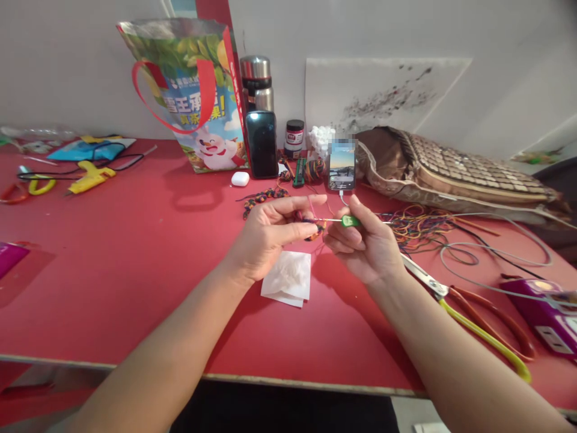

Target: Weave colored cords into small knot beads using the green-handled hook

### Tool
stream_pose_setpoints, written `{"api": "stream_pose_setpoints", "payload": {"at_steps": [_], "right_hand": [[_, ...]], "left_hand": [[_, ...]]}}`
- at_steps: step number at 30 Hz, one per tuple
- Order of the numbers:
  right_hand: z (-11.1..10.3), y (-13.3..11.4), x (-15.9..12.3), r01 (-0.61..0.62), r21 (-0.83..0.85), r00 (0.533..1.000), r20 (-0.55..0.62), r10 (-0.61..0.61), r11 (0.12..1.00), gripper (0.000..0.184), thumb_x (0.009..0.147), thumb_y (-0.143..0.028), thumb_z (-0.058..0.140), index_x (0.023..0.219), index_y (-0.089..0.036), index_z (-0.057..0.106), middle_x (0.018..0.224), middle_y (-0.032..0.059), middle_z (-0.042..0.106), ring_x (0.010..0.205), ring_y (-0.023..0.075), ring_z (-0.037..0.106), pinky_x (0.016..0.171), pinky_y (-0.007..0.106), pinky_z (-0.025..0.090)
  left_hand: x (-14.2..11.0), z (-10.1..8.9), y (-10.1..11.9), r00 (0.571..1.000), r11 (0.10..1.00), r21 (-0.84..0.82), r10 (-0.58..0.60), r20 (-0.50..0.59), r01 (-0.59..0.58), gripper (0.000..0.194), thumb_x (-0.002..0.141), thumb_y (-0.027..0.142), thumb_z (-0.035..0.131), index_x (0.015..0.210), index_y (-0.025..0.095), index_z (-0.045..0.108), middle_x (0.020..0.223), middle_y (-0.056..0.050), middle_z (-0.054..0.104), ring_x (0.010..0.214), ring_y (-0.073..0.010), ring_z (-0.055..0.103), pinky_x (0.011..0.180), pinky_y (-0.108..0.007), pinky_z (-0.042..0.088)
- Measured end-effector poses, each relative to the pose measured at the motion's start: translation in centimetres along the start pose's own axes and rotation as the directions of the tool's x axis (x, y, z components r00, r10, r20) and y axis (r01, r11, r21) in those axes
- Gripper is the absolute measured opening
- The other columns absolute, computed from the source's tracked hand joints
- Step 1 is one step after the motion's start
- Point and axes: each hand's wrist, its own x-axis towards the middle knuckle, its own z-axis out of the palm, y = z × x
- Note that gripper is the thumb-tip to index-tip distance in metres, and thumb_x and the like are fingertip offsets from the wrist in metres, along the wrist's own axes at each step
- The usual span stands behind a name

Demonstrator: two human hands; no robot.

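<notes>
Between the thumb and fingers of my left hand [270, 234] is a small piece of dark multicoloured crochet work [321, 228], with a reddish strand running up to my raised index finger. My right hand [365, 240] grips a crochet hook [350, 221] by its green handle. The hook's thin metal shaft points left and meets the yarn at my left fingertips; its tip is hard to make out. Behind my left hand lies a curled multicoloured crocheted strip [264, 198]. A folded white tissue [288, 276] rests on the red table beneath my hands.
Loose yarn [419, 225] tangles with a cable at the right, near large scissors [478, 319] and a purple power strip [545, 313]. Behind stand a printed bag [198, 108], a dark phone [262, 144] and a lit phone [341, 168]. A yellow glue gun [90, 176] lies left.
</notes>
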Motion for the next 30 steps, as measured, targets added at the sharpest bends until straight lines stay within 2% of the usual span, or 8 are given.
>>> {"api": "stream_pose_setpoints", "payload": {"at_steps": [5,8,14,23,30], "right_hand": [[-0.3,-0.3,0.1,-0.015,-0.018,0.999,0.052,0.016,1.000,0.051,0.087,-0.056,0.080,0.057,-0.022,0.056,0.039,-0.0116,0.025,0.038,0.0060,0.014,0.039,0.022,0.021],[-0.4,-0.4,0.2,-0.027,-0.021,0.998,0.060,0.028,0.999,0.049,0.086,-0.056,0.080,0.058,-0.021,0.061,0.038,-0.0112,0.026,0.037,0.0056,0.017,0.038,0.022,0.020],[-0.2,-0.7,0.1,0.021,-0.034,1.000,-0.019,-0.021,0.999,0.038,0.077,-0.055,0.088,0.070,-0.020,0.078,0.036,-0.0111,0.031,0.036,0.0048,0.016,0.039,0.023,0.016],[0.3,-1.3,-0.3,0.109,-0.130,0.982,-0.141,-0.127,0.986,0.039,0.072,-0.052,0.092,0.064,-0.017,0.079,0.035,-0.0073,0.039,0.036,0.0041,0.027,0.041,0.022,0.022],[1.2,-1.4,-0.6,0.177,-0.174,0.957,-0.201,-0.211,0.969,0.042,0.068,-0.052,0.094,0.056,-0.017,0.075,0.036,-0.0048,0.044,0.036,0.0039,0.029,0.039,0.022,0.022]], "left_hand": [[-0.1,0.2,0.0,0.999,0.999,0.030,0.013,0.031,-0.014,0.034,0.066,0.011,0.086,0.098,0.023,0.089,0.081,-0.001,0.064,0.078,-0.0123,0.057,0.074,-0.027,0.051],[-0.1,0.1,0.0,0.999,0.999,0.038,0.011,0.038,-0.012,0.034,0.066,0.011,0.085,0.098,0.024,0.089,0.081,-0.001,0.064,0.079,-0.0126,0.057,0.075,-0.026,0.051],[-0.2,0.0,0.1,0.999,0.999,0.045,-0.006,0.039,0.004,0.036,0.065,0.012,0.085,0.099,0.023,0.089,0.082,-0.002,0.064,0.079,-0.0129,0.057,0.073,-0.025,0.050],[0.0,-0.4,-0.3,0.996,0.998,0.050,0.042,0.079,-0.046,0.038,0.065,0.012,0.086,0.100,0.025,0.089,0.083,-0.001,0.062,0.077,-0.0111,0.054,0.069,-0.023,0.049],[0.2,-0.6,-0.5,0.995,0.993,0.077,0.085,0.051,-0.089,0.036,0.066,0.009,0.084,0.098,0.024,0.089,0.081,0.000,0.064,0.077,-0.0119,0.057,0.069,-0.025,0.050]]}}
